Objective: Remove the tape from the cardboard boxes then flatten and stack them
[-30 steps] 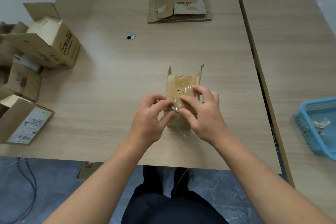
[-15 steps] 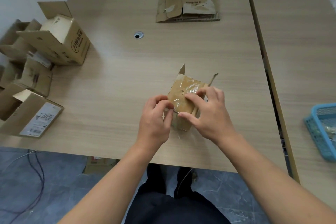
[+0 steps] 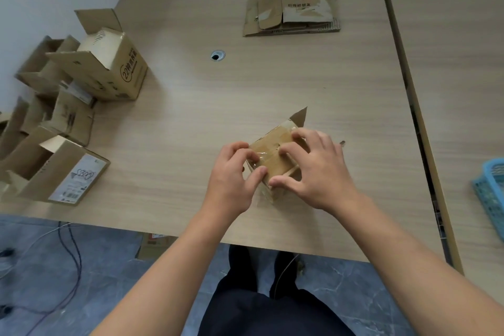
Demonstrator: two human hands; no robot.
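A small cardboard box, sealed with clear tape, sits tilted near the front middle of the wooden table. My left hand pinches the clear tape at the box's near left corner. My right hand holds the box from the right, fingers curled over its top and thumb against its near side. One flap sticks up at the box's far end. A stack of flattened boxes lies at the far side of the table.
Several open cardboard boxes crowd the table's left edge, one with a shipping label. A blue plastic basket stands on the adjoining table at right. A cable hole is in the tabletop. Cables lie on the floor at lower left.
The box has turned clockwise and shifted a little to the right under my hands. My right hand has spread wider over its top; my left hand keeps working at the tape.
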